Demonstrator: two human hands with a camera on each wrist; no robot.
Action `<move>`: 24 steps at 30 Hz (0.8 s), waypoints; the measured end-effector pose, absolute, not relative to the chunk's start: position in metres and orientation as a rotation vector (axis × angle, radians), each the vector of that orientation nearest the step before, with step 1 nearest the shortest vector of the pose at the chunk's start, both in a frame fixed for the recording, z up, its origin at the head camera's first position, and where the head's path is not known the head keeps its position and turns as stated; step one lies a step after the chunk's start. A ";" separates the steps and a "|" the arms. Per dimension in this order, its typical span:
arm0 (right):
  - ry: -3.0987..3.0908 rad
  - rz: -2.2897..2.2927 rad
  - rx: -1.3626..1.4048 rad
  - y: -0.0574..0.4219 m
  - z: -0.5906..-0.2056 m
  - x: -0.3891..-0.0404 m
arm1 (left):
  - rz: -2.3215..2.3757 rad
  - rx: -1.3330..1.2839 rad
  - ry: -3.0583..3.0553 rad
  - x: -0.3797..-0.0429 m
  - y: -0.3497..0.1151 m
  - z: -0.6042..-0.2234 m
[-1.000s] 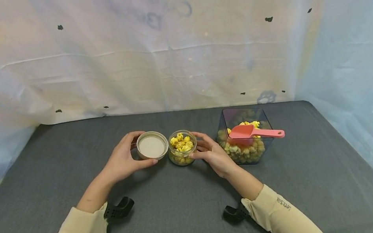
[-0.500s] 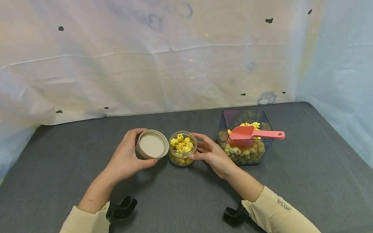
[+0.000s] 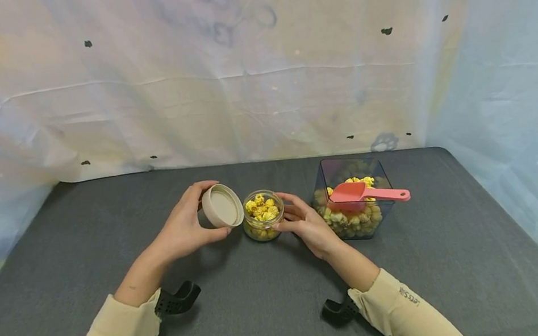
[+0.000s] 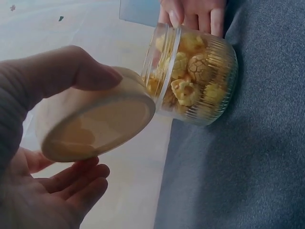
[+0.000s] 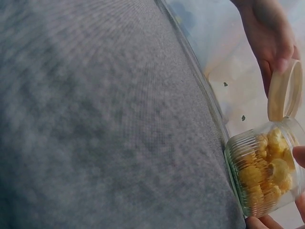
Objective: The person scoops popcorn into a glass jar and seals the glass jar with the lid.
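Observation:
A cream round lid point(image 3: 223, 206) is gripped by its rim in my left hand point(image 3: 185, 225), tilted with its hollow underside turned toward the jar. Just right of it stands a ribbed glass jar point(image 3: 263, 232), uncovered and holding yellow popcorn point(image 3: 261, 208). My right hand point(image 3: 308, 225) holds the jar's right side between thumb and fingers. The left wrist view has the lid point(image 4: 95, 119) close beside the mouth of the jar point(image 4: 200, 76). From the right wrist, the lid point(image 5: 284, 90) appears right by the jar's rim, though contact is hard to tell.
A dark see-through bin point(image 3: 388, 210) of popcorn stands right of my right hand. Across its top lies a pink scoop point(image 3: 355, 192), its handle sticking out to the right. Grey cloth point(image 3: 269, 317) covers the table, and a pale curtain point(image 3: 240, 109) hangs behind.
My left hand has tipped the lid more steeply toward the jar and raised it slightly. The right hand and the jar stay in place.

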State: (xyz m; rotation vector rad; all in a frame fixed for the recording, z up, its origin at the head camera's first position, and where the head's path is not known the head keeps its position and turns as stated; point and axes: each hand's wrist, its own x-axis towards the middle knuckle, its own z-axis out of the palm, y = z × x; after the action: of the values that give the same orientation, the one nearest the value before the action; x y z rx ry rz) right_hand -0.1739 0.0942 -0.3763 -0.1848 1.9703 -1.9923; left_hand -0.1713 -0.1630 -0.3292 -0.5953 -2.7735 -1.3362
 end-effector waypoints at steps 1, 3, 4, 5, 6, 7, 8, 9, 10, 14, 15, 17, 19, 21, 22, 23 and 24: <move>1.970 -1.993 -0.187 0.094 -0.376 -0.174 | -1.349 -0.601 -2.767 -0.172 -0.163 -0.329; 1.972 -1.993 -0.189 0.094 -0.376 -0.173 | -1.384 -0.623 -2.749 -0.172 -0.162 -0.329; 1.973 -1.993 -0.189 0.094 -0.376 -0.173 | -1.409 -0.634 -2.740 -0.173 -0.162 -0.330; 1.972 -1.994 -0.187 0.093 -0.376 -0.173 | -1.436 -0.643 -2.731 -0.173 -0.161 -0.330; 1.972 -1.994 -0.187 0.093 -0.376 -0.173 | -1.468 -0.656 -2.721 -0.174 -0.161 -0.330; 1.973 -1.995 -0.183 0.093 -0.376 -0.172 | -1.504 -0.671 -2.710 -0.175 -0.161 -0.331; 1.975 -1.994 -0.181 0.093 -0.376 -0.172 | -1.545 -0.688 -2.697 -0.175 -0.160 -0.332; 1.977 -1.993 -0.179 0.093 -0.376 -0.172 | -1.587 -0.701 -2.682 -0.176 -0.159 -0.333; 1.977 -1.994 -0.178 0.093 -0.376 -0.172 | -1.628 -0.714 -2.666 -0.176 -0.158 -0.333; 1.978 -1.996 -0.178 0.093 -0.377 -0.172 | -1.783 -0.756 -2.596 -0.177 -0.156 -0.335; 1.979 -1.997 -0.178 0.093 -0.377 -0.172 | -1.816 -0.763 -2.581 -0.178 -0.155 -0.336; 1.980 -1.998 -0.176 0.093 -0.376 -0.172 | -1.867 -0.775 -2.561 -0.178 -0.154 -0.336; 1.980 -1.998 -0.172 0.093 -0.376 -0.172 | -1.901 -0.790 -2.547 -0.179 -0.154 -0.336; 1.984 -1.993 -0.176 0.093 -0.376 -0.172 | -1.914 -0.799 -2.544 -0.180 -0.153 -0.337; 1.982 -1.993 -0.175 0.093 -0.376 -0.173 | -1.913 -0.799 -2.547 -0.181 -0.152 -0.337; 1.980 -1.992 -0.173 0.093 -0.376 -0.173 | -1.912 -0.798 -2.550 -0.181 -0.152 -0.337; 1.977 -1.993 -0.172 0.093 -0.376 -0.174 | -1.910 -0.795 -2.553 -0.182 -0.151 -0.337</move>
State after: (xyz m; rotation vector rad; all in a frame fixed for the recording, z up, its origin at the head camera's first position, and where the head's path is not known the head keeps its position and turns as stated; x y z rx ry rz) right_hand -0.1735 0.0932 -0.3758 -0.1723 1.9773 -1.9925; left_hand -0.1816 -0.1511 -0.3372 -0.7947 -2.5526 -1.9105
